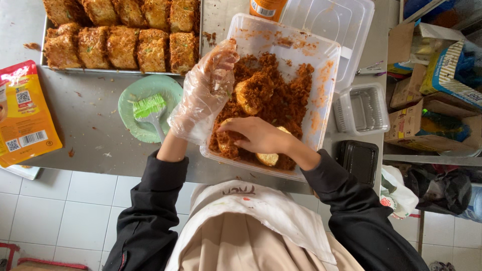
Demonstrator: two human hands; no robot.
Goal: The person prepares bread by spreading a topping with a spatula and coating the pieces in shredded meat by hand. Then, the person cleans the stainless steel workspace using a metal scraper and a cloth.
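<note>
A clear plastic tub (329,75) on the steel table holds brown shredded floss (288,103) and pale bread pieces. My left hand (206,93), in a loose transparent glove, hovers at the tub's left rim with its fingers curled toward a floss-coated piece (251,93). My right hand (258,135), bare, reaches into the near side of the tub and presses on a pale bread piece (268,158) lying in the floss. Whether its fingers grip the piece is hidden.
A metal tray (120,71) of floss-coated squares (120,35) sits at the back left. A green plate (135,98) holds a green silicone brush (149,109). An orange packet (22,113) lies at far left. Clear lids, small containers (361,108) and cardboard boxes (432,85) stand to the right.
</note>
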